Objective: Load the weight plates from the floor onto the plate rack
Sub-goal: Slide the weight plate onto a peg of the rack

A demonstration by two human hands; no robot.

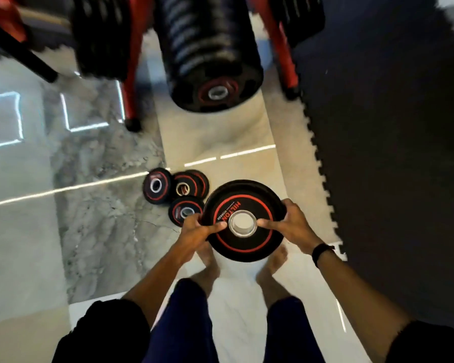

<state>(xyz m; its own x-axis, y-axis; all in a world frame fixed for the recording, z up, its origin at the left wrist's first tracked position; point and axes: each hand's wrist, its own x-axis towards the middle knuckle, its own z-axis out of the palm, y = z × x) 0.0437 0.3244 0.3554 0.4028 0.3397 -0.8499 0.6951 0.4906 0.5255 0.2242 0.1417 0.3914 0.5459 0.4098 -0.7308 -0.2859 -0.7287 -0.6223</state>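
Marble floor [102,205] lay under everything, with a dark mat [391,153] along its right edge. Above it, a black plate [243,244] with a red ring was held flat; the left hand [194,229] and right hand [290,226] gripped its opposite rims, thumbs pressed on top near the hub. Four small plates [177,191] lay on the floor just left of it. Beyond stood the red rack [133,64], stacked with plates.
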